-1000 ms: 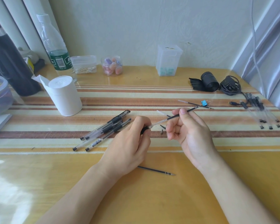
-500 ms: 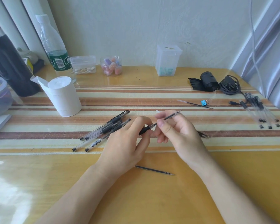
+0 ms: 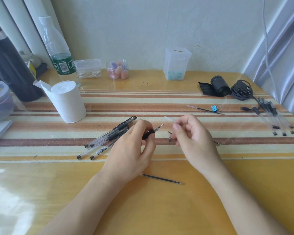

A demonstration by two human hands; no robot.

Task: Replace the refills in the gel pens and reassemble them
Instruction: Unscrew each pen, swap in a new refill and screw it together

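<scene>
My left hand (image 3: 131, 150) grips a gel pen barrel (image 3: 148, 134) by its black grip, pointing up and right. The refill's tip (image 3: 159, 127) pokes out of the barrel's open end. My right hand (image 3: 193, 138) hovers just right of it, fingers loosely curled, with nothing seen in them. A small metal pen tip cone (image 3: 169, 139) lies on the cloth between my hands. A clear cap (image 3: 167, 118) lies just beyond. A loose refill (image 3: 161, 179) lies near my left wrist. Several assembled pens (image 3: 109, 138) lie left of my left hand.
Another refill (image 3: 204, 109) and a blue binder clip (image 3: 215, 108) lie at the right. Several pens (image 3: 275, 116) sit near the right edge. A tissue roll (image 3: 68, 100), a bottle (image 3: 59, 53), small containers (image 3: 176, 65), a black roll (image 3: 220, 85) and a coiled cable (image 3: 242, 89) stand further back.
My right hand pushed the long refill down into the barrel held by my left hand, then let go and drew back a little. Only the refill's tip shows now.
</scene>
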